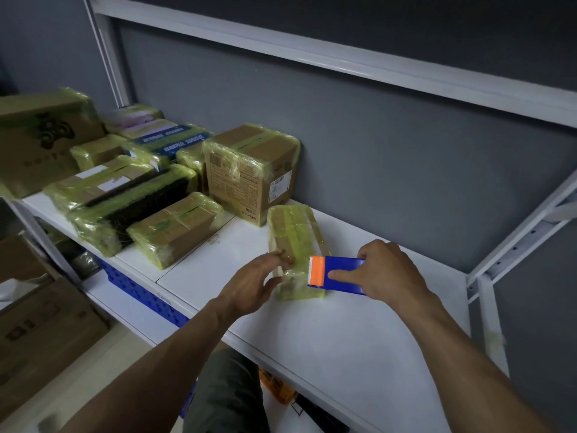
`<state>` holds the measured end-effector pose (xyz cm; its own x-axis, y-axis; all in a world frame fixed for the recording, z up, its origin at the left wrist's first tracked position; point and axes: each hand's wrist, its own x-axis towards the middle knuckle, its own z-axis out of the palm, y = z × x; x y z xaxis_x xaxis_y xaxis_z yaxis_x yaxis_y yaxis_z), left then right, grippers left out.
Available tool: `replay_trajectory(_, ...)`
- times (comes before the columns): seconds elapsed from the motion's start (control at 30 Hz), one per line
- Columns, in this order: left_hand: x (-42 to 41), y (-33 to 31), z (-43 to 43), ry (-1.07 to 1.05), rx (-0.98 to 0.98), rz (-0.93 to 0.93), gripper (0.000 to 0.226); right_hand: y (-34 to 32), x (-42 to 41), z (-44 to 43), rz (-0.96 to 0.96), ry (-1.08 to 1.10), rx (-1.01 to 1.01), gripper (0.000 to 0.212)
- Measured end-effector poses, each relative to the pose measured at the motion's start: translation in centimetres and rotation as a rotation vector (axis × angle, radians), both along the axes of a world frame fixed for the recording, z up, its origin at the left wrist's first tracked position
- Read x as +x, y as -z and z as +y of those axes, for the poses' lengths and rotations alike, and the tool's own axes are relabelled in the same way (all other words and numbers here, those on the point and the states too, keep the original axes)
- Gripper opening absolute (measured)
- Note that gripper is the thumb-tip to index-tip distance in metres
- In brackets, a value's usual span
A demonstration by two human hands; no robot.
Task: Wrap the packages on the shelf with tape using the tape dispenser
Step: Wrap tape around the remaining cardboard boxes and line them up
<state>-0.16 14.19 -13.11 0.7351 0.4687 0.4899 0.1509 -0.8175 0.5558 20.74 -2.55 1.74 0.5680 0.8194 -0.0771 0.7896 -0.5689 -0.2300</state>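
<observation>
Two forearms reach over the white shelf (343, 339). At its middle lies a tape-wrapped package (292, 235). The right hand (387, 270) grips the blue tape dispenser (343, 276), orange end against the package's near right edge. The left hand (249, 285), fingers loosely straight, touches its left side. Other wrapped packages (175, 232) sit farther left.

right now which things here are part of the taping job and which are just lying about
In the job: dispenser, gripped by right hand; small package, touched by left hand; shelf.
Lying about: wrapped packages, tall box, blue crate, floor cartons.
</observation>
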Motion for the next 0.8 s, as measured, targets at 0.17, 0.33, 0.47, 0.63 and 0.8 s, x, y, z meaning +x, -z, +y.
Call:
replay_trajectory(0.17, 0.5, -0.5, -0.8, 0.028, 0.106, 0.039, 0.04, 0.6, 0.9, 1.0, 0.02, 0.011, 0.01, 0.061)
replay_trajectory(0.33, 1.4, -1.5, -1.1, -0.092, 0.081, 0.082, 0.042, 0.9, 1.3, 1.1, 0.037, -0.004, -0.008, 0.06)
replay_trajectory(0.47, 1.8, -1.8, -1.0, -0.045, 0.006, 0.114, 0.042, 1.1, 1.2, 0.8, 0.055, -0.008, -0.005, 0.059)
replay_trajectory(0.63, 1.6, -1.9, -0.4, -0.053, -0.011, 0.121, 0.028, 1.1, 0.7, 0.3, 0.138, -0.014, 0.032, 0.055)
replay_trajectory(0.8, -1.3, -1.7, 0.7, -0.017, -0.006, 0.052, 0.022, 0.7, 0.8, -1.3, 0.175, 0.027, 0.067, 0.06)
